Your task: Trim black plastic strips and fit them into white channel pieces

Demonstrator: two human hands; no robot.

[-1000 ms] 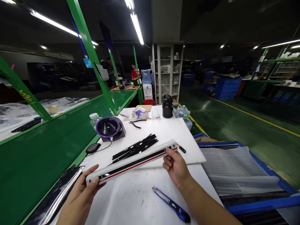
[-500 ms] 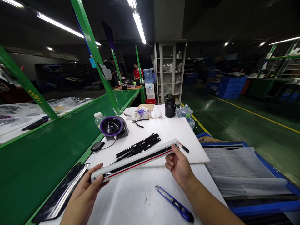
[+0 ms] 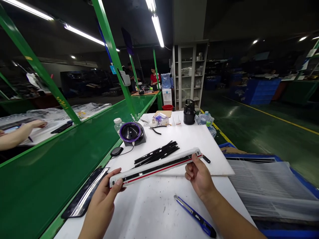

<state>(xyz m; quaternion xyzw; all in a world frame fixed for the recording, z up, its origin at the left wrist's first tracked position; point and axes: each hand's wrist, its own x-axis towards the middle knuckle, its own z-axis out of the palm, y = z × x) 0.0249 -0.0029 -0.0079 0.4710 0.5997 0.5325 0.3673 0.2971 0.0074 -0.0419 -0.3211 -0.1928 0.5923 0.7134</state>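
Note:
A long white model train carriage (image 3: 154, 168) with a black window band and a thin red stripe is held level between my hands, above the front of the bench. My left hand (image 3: 109, 191) is closed around its left end, thumb on the near side. The right end is pinched by my right hand (image 3: 199, 174), thumb in front and fingers curled below. Just behind the carriage lie several glossy black strips (image 3: 157, 153) on a white foam sheet (image 3: 199, 139). A blue utility knife (image 3: 194, 215) rests in front, near my right forearm.
A purple-rimmed black fan (image 3: 130, 132), pliers (image 3: 158, 129), small bottles and a black jug (image 3: 189, 113) stand farther back. Left lies a dark glossy panel (image 3: 84, 194); beyond the green divider is another person's arm (image 3: 21, 134). A blue crate (image 3: 276, 196) of clear sheets is at right.
The view has swung left, so everything sits farther right. The carriage is tipped slightly closer to level, still in both hands. Another person's arm has come into view at left.

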